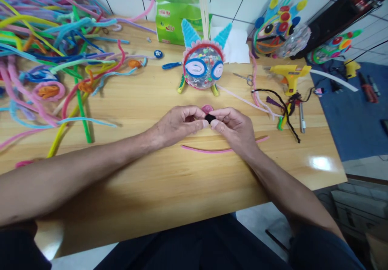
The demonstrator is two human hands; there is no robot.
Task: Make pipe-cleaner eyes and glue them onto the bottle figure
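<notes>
Fingers (198, 125) of the left hand (174, 126) and right hand (238, 128) together pinch a small black piece (209, 119) over the bench (169, 177), about midway between its near and far edges, with a pink strip (206, 150) lying closer to the near edge.

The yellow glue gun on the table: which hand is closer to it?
Right: the yellow glue gun lies beyond the right hand, off to its right. The left hand is farther away, at the left side of the small black piece both hands pinch.
</notes>
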